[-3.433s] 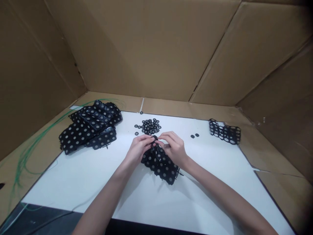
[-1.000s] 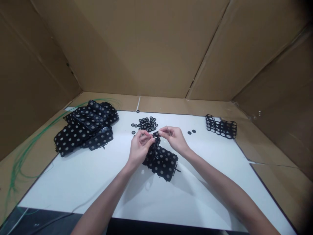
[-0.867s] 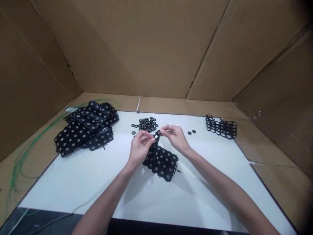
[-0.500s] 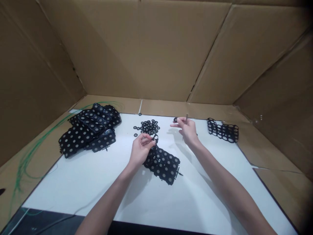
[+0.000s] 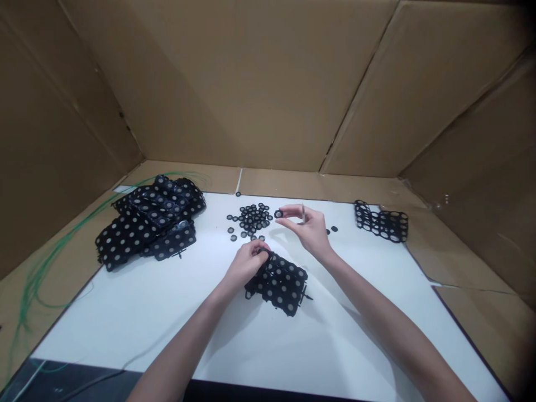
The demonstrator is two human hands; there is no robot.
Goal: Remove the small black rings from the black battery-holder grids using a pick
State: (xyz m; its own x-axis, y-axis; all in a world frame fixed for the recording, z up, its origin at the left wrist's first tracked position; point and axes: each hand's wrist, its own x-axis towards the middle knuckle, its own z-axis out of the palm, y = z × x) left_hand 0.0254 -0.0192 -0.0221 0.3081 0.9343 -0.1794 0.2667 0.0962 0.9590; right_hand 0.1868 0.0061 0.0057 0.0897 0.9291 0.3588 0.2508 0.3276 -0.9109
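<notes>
My left hand (image 5: 249, 261) pinches the upper left edge of a black mesh panel dotted with grey discs (image 5: 285, 282), which lies on the white tabletop. Between the thumb and forefinger of my right hand (image 5: 310, 228) is a small black ring with a pale centre (image 5: 278, 214), held upright above the table. A thin pale stick (image 5: 303, 212) also rises from among the right fingers; its kind cannot be made out. Just beyond my left hand lies a loose pile of similar black rings (image 5: 253, 218). The left fingertips partly hide the panel's edge.
At the left is a heap of dotted black panels (image 5: 153, 223), with green strands (image 5: 62, 240) running beside it. An open black mesh panel (image 5: 381, 222) lies at the right. Small dark discs (image 5: 334, 229) rest near my right wrist. Cardboard walls (image 5: 234, 84) enclose the white table (image 5: 138, 318).
My right hand has moved left with the ring, towards the pile and panel. My left hand has come slightly down, and the panel's raised upper strip sits lower.
</notes>
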